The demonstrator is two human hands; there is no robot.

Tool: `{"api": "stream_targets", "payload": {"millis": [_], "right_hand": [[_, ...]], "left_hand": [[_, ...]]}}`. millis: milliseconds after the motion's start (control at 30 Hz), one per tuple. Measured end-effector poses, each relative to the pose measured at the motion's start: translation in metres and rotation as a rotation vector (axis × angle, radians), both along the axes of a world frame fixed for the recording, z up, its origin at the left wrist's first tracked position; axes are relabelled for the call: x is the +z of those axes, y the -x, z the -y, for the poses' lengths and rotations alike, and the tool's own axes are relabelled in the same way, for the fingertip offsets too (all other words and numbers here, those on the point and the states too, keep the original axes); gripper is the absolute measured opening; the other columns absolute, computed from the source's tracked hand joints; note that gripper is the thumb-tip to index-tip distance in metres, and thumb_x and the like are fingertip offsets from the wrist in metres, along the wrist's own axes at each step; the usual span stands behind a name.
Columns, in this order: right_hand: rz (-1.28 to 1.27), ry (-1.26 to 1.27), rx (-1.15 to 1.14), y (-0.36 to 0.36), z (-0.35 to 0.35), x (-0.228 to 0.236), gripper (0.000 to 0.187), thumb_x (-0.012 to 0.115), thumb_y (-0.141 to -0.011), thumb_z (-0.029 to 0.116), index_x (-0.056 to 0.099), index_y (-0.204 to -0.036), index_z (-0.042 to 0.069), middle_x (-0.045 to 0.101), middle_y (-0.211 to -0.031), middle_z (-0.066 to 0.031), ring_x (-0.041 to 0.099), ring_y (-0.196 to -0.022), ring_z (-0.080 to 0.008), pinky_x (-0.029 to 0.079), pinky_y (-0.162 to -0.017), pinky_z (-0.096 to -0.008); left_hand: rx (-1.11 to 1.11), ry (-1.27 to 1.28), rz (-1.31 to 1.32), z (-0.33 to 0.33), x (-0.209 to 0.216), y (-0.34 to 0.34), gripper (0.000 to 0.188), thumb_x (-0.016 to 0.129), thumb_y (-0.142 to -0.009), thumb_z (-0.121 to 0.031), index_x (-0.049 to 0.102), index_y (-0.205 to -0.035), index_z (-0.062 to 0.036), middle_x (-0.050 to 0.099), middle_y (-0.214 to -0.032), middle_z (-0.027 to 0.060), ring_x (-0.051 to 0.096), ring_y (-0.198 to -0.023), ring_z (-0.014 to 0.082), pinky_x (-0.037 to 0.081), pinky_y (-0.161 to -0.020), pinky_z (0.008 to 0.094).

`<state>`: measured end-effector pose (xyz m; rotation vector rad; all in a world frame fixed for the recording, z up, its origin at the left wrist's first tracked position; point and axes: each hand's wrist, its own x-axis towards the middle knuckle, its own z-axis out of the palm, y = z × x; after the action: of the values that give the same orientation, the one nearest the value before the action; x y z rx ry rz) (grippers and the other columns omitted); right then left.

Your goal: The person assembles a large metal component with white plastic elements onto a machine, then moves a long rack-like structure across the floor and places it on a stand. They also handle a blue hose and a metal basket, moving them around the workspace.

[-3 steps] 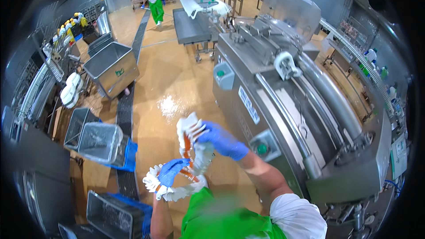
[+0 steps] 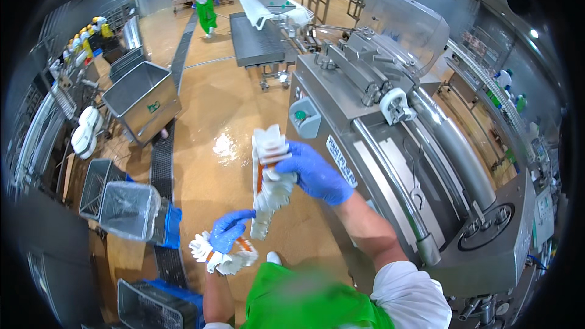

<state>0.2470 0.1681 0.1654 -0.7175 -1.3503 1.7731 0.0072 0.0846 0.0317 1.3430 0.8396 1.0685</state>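
Note:
My right hand, in a blue glove, is closed around the upper stretch of a white segmented plastic chain with an orange strip along its inner side. That stretch hangs down below the fingers. Lower and to the left, my gloved left hand grips a bunched length of similar white chain, also edged in orange. Whether the two lengths join between my hands I cannot tell. Both are held in the air over the tan floor, in front of my green apron.
A large steel machine with bars and rollers stands close on my right. To the left are a lined grey crate, another crate and a steel bin. A person in green trousers is far ahead.
My hands have drawn slightly apart, the right one upward. The chain in my right hand, looped before, now hangs straighter. The distant person shows a little further left as the view shifts.

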Motion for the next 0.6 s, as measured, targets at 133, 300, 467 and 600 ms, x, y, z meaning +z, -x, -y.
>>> {"api": "stream_targets", "payload": {"millis": [133, 300, 467, 600], "right_hand": [[-0.072, 0.022, -0.077, -0.012, -0.087, 0.070, 0.038, 0.056, -0.078, 0.009, 0.055, -0.114, -0.002, 0.061, -0.104, -0.0078, 0.060, -0.094, -0.0154, 0.049, -0.084, -0.0292], [-0.119, -0.109, -0.125, -0.016, -0.216, 0.107, 0.033, 0.058, -0.078, 0.012, 0.054, -0.108, -0.002, 0.061, -0.093, -0.0113, 0.063, -0.080, -0.0191, 0.052, -0.076, -0.0312], [-0.151, -0.217, -0.232, -0.012, -0.341, 0.114, 0.026, 0.054, -0.079, 0.014, 0.057, -0.100, -0.003, 0.060, -0.086, -0.0128, 0.062, -0.074, -0.0202, 0.052, -0.067, -0.0320], [-0.514, -0.114, -0.184, -0.023, -0.431, 0.150, 0.030, 0.054, -0.079, 0.016, 0.057, -0.099, -0.007, 0.061, -0.083, -0.0149, 0.061, -0.067, -0.0207, 0.050, -0.055, -0.0260]], "left_hand": [[0.112, -0.450, 0.388, -0.142, 0.038, 0.002, 0.022, 0.049, -0.089, -0.010, 0.059, -0.105, 0.0018, 0.062, -0.103, 0.0130, 0.057, -0.103, 0.0223, 0.039, -0.100, 0.0403], [0.344, -0.134, 0.297, -0.390, -0.018, -0.022, 0.027, 0.049, -0.094, -0.023, 0.057, -0.114, -0.0067, 0.059, -0.106, 0.0055, 0.057, -0.091, 0.0160, 0.045, -0.081, 0.0268], [-0.032, 0.641, 0.629, -0.448, -0.109, -0.074, 0.077, 0.040, -0.085, -0.068, 0.039, -0.135, -0.0092, 0.046, -0.131, 0.0106, 0.047, -0.115, 0.0259, 0.040, -0.093, 0.0437], [-0.373, 0.398, 0.508, -0.511, -0.073, -0.102, 0.089, 0.038, -0.080, -0.075, 0.034, -0.137, -0.0070, 0.049, -0.128, 0.0135, 0.052, -0.107, 0.0322, 0.039, -0.095, 0.0523]]}}
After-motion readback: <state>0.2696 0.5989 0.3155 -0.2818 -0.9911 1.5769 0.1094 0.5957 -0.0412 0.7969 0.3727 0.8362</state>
